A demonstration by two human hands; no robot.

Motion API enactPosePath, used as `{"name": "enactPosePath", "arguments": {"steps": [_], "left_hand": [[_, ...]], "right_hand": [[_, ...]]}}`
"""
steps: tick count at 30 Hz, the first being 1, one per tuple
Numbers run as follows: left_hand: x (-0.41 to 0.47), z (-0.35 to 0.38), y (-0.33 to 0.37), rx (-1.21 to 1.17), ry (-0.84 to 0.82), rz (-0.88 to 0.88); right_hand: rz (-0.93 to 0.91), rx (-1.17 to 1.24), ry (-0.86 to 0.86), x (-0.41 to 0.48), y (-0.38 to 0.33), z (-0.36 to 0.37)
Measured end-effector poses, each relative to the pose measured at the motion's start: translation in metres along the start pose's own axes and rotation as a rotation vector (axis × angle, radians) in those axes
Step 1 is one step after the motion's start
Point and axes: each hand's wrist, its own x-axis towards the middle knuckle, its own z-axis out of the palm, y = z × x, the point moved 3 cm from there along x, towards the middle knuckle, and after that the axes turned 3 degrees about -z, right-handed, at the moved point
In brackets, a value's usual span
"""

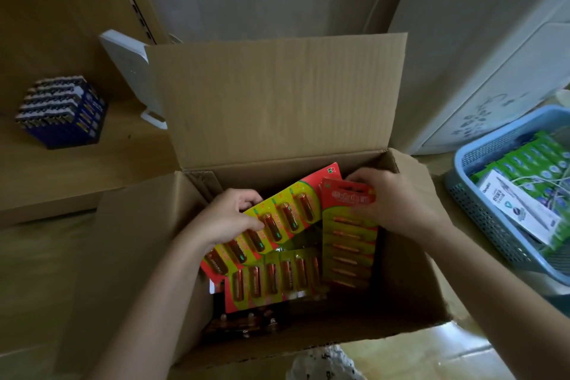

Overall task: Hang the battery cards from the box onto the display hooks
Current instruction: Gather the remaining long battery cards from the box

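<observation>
- Nearest, both forearms reach down into the open cardboard box (pixel 129 256), which stands on the floor.
- The left hand (pixel 226 219) pinches the upper edge of a long red-and-yellow battery card (pixel 277 219) lying slantwise; another battery card (pixel 271 281) lies under it, loose batteries (pixel 243 325) below that.
- The right hand (pixel 398 200) grasps the red header of an upright battery card (pixel 348 244), fingers over its top.
- To lift well, I judge each card should be held by its stiff header, hang hole kept free, and drawn up singly so the blisters do not snag neighbours.
- The header's yellow characters are too blurred to read; a small green logo sits on the slanted card's corner.
- To the right, a blue basket (pixel 481 200) holds green packets (pixel 536 160), print illegible.
- Farther left, a dark blue battery pack (pixel 61 111) sits on a wooden shelf (pixel 77 163). No display hooks are in view.
</observation>
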Motion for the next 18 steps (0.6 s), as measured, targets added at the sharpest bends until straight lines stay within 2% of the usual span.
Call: {"name": "enactPosePath", "arguments": {"steps": [2,5,10,13,18], "left_hand": [[-0.005,-0.001,0.002,0.000,0.041,0.045],[-0.020,-0.003,0.009,-0.068,0.078,0.072],[-0.067,-0.016,0.034,-0.326,0.190,0.034],[-0.109,-0.030,0.058,-0.456,0.281,-0.020],[-0.192,-0.068,0.117,-0.615,0.343,-0.049]], "right_hand": [[-0.001,-0.120,-0.037,0.000,0.001,0.006],[-0.041,-0.075,0.005,-0.005,-0.005,-0.002],[-0.106,0.161,0.124,-0.023,-0.047,-0.066],[-0.132,0.277,0.082,-0.034,-0.084,-0.108],[-0.084,0.690,0.060,-0.055,-0.155,-0.183]]}}
